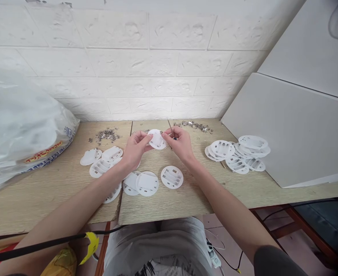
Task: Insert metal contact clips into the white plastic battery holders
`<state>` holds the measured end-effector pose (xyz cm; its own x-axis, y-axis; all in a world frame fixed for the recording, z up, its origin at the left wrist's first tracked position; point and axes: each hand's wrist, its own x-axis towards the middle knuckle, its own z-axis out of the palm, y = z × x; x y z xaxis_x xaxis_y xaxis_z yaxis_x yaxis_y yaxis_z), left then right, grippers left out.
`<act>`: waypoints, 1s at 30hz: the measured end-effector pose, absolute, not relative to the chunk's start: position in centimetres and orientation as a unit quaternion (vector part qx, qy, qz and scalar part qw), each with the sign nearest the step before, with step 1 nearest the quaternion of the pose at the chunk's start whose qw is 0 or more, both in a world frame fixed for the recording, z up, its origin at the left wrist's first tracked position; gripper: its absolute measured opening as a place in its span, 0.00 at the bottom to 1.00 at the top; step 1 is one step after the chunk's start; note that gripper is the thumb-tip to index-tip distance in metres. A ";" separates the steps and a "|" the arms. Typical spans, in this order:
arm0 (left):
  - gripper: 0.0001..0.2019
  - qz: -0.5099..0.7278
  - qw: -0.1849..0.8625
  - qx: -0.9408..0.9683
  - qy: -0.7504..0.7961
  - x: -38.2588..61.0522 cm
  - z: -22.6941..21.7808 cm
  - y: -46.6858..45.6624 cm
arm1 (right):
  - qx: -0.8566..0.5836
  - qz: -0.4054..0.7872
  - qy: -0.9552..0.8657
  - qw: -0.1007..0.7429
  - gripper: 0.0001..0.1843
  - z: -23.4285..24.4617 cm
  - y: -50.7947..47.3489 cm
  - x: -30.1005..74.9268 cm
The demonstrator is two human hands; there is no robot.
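My left hand (136, 147) pinches a round white plastic disc (157, 140) and holds it up above the wooden table (186, 191). My right hand (180, 142) touches the disc's right edge and grips a thin metal tool (170, 127) that sticks up and back. Both hands are closed. Below them lie loose white discs, one with battery slots facing up (172, 177) and two overlapping ones (141, 183). More discs (101, 160) lie to the left under my left forearm.
A heap of white discs (239, 153) sits at the right beside a slanted white panel (286, 126). Small metal parts lie in piles at the back left (107, 135) and back right (196, 125). A big plastic bag (19, 126) fills the left side.
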<state>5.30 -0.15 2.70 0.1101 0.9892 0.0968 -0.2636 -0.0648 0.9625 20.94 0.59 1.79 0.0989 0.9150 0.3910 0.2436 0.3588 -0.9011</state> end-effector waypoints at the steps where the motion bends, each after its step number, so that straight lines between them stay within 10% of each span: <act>1: 0.16 0.550 0.573 0.477 0.376 5.3 2.8 -0.2 | -0.487 0.315 -0.589 0.562 0.10 1.8 0.6 21.0; 30: 0.14 0.450 0.602 0.513 0.415 4.9 1.7 0.7 | -0.470 0.144 -0.758 0.429 0.05 0.9 1.0 21.2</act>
